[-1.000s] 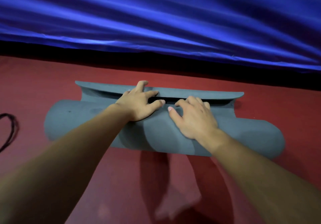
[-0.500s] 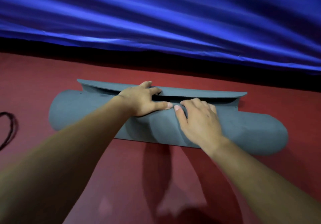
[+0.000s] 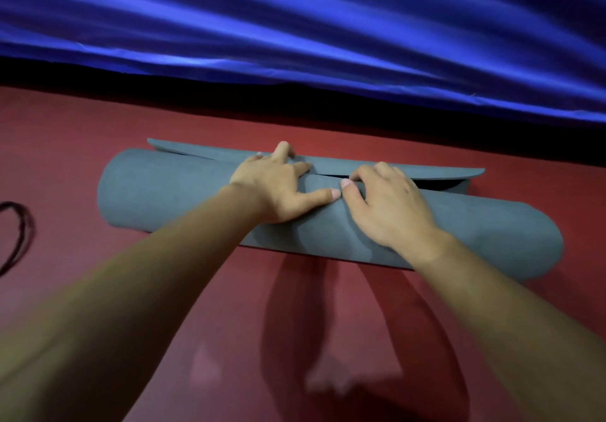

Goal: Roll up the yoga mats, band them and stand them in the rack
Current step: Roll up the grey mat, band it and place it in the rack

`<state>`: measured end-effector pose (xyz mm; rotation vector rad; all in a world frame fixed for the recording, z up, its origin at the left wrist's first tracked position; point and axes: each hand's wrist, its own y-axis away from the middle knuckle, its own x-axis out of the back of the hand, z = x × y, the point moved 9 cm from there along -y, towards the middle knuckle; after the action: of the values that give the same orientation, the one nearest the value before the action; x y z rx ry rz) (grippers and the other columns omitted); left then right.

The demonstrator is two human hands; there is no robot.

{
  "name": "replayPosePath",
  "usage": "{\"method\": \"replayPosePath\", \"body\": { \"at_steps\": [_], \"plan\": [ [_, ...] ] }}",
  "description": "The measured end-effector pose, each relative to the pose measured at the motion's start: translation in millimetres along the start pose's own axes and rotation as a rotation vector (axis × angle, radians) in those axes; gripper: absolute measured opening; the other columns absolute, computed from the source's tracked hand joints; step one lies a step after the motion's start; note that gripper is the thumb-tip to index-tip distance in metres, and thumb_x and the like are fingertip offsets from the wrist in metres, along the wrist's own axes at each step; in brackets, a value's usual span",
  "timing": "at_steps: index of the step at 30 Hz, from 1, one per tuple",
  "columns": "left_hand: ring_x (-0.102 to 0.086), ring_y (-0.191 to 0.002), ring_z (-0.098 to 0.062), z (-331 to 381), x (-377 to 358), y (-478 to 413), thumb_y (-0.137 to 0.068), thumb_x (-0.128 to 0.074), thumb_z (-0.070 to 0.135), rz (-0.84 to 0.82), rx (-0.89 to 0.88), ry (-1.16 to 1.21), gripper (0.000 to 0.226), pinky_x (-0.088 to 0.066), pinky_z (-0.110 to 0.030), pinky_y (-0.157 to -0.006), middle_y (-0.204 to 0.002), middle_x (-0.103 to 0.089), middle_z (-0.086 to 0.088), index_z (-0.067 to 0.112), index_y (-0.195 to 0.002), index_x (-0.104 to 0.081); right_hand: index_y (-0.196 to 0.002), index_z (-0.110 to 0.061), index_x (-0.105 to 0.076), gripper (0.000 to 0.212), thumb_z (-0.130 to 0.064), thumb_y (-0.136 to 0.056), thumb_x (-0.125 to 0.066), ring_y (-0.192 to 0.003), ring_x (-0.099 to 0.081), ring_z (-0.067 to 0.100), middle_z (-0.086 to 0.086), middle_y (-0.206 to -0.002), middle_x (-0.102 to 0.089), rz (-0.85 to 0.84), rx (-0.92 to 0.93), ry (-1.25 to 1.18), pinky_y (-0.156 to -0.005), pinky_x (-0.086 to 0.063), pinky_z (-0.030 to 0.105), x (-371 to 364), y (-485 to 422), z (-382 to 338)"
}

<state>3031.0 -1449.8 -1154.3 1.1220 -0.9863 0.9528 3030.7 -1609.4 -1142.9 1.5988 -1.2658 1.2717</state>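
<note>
A grey yoga mat (image 3: 170,189) lies crosswise on the red floor, rolled almost to its end. A narrow strip of it (image 3: 426,172) still lies flat behind the roll. My left hand (image 3: 278,185) presses on top of the roll at its middle, fingers reaching over the crest toward the strip, thumb spread to the right. My right hand (image 3: 387,205) sits just beside it, with its fingers curled over the far side of the roll into the gap before the strip. The two thumb tips nearly touch.
A black band loop (image 3: 19,235) lies on the red floor (image 3: 98,290) at the left edge of view. A blue curtain (image 3: 295,28) hangs along the far side, with a dark gap under it. No rack shows.
The roll has turned further away from me, so the flat strip behind it is narrower. Both hands moved forward with it and my thumbs came closer together.
</note>
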Motion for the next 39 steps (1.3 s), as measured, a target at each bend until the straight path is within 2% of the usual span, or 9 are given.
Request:
{"method": "replayPosePath", "body": {
  "at_steps": [5, 11, 16, 18, 22, 28, 33, 36, 39],
  "plan": [
    [-0.045, -0.133, -0.026, -3, 7, -12, -0.081, -0.020, 0.090, 0.051, -0.001, 0.013, 0.093, -0.021, -0.041, -0.121, -0.138, -0.045, -0.005, 0.032, -0.150, -0.044, -0.124, -0.021, -0.058, 0.052, -0.052, -0.100, -0.024, -0.126, -0.052, 0.027, 0.009, -0.131, -0.062, -0.260, -0.079, 0.081, -0.103, -0.034, 0.045, -10, -22, 4],
    [-0.052, -0.124, -0.027, -9, 10, -10, -0.071, -0.008, 0.092, 0.196, 0.036, -0.061, 0.105, -0.032, -0.042, -0.106, -0.129, -0.054, -0.006, 0.029, -0.144, -0.048, -0.155, -0.020, -0.032, 0.064, -0.051, -0.100, -0.024, -0.150, -0.026, 0.021, 0.002, -0.163, -0.031, -0.326, -0.081, 0.048, -0.116, -0.026, 0.046, -12, -39, 5],
    [-0.037, -0.143, -0.027, -11, 5, -3, -0.059, -0.010, 0.103, 0.132, 0.011, -0.158, 0.123, -0.023, -0.043, -0.116, -0.157, -0.039, -0.006, 0.030, -0.155, -0.034, -0.162, -0.024, -0.011, 0.070, -0.055, -0.100, -0.022, -0.156, -0.007, 0.015, 0.000, -0.169, -0.011, -0.415, -0.100, 0.018, -0.124, -0.015, 0.044, -22, -50, 13],
    [-0.034, -0.146, -0.027, -11, 4, -8, -0.056, -0.015, 0.106, 0.089, 0.016, -0.148, 0.125, -0.023, -0.045, -0.117, -0.161, -0.035, -0.006, 0.032, -0.156, -0.032, -0.162, -0.025, -0.015, 0.070, -0.055, -0.100, -0.024, -0.155, -0.012, 0.017, 0.002, -0.168, -0.017, -0.389, -0.111, 0.019, -0.121, -0.017, 0.046, -23, -54, 14],
    [-0.045, -0.138, -0.025, -15, 13, -24, -0.055, -0.021, 0.106, 0.046, 0.040, -0.104, 0.125, -0.030, -0.045, -0.112, -0.152, -0.048, -0.004, 0.026, -0.147, -0.047, -0.157, -0.029, -0.031, 0.066, -0.058, -0.099, -0.025, -0.145, -0.036, 0.024, 0.005, -0.157, -0.043, -0.192, -0.049, 0.109, -0.116, -0.023, 0.046, -6, -57, 13],
    [-0.047, -0.138, -0.024, -18, 13, -40, -0.055, -0.022, 0.107, -0.006, 0.040, -0.067, 0.126, -0.035, -0.043, -0.112, -0.153, -0.049, -0.003, 0.027, -0.151, -0.043, -0.148, -0.028, -0.048, 0.072, -0.065, -0.095, -0.017, -0.146, -0.035, 0.022, 0.005, -0.158, -0.041, -0.045, 0.070, 0.225, -0.119, -0.020, 0.046, -5, -29, 8],
    [-0.042, -0.143, -0.027, -22, 13, -51, -0.064, -0.017, 0.104, -0.093, 0.040, 0.003, 0.114, -0.033, -0.043, -0.115, -0.159, -0.040, -0.004, 0.037, -0.155, -0.034, -0.128, -0.015, -0.064, 0.062, -0.057, -0.098, -0.030, -0.107, -0.058, 0.036, 0.013, -0.118, -0.062, 0.154, 0.058, 0.218, -0.091, -0.041, 0.047, 3, -18, 12],
    [-0.044, -0.141, -0.028, -23, 16, -60, -0.082, -0.012, 0.091, -0.019, 0.022, -0.003, 0.091, -0.034, -0.043, -0.113, -0.156, -0.044, -0.007, 0.038, -0.151, -0.042, -0.120, -0.017, -0.064, 0.061, -0.058, -0.097, -0.025, -0.100, -0.060, 0.035, 0.010, -0.109, -0.064, 0.107, 0.043, 0.246, -0.089, -0.042, 0.046, 2, -29, 11],
    [-0.057, -0.123, -0.031, -28, 26, -54, -0.095, -0.017, 0.073, 0.252, 0.039, -0.040, 0.075, -0.038, -0.041, -0.102, -0.131, -0.063, -0.009, 0.025, -0.133, -0.059, -0.121, -0.024, -0.061, 0.059, -0.060, -0.098, -0.021, -0.111, -0.058, 0.032, 0.007, -0.118, -0.064, 0.015, -0.002, 0.215, -0.095, -0.042, 0.045, 2, -47, 17]
  ]
}}
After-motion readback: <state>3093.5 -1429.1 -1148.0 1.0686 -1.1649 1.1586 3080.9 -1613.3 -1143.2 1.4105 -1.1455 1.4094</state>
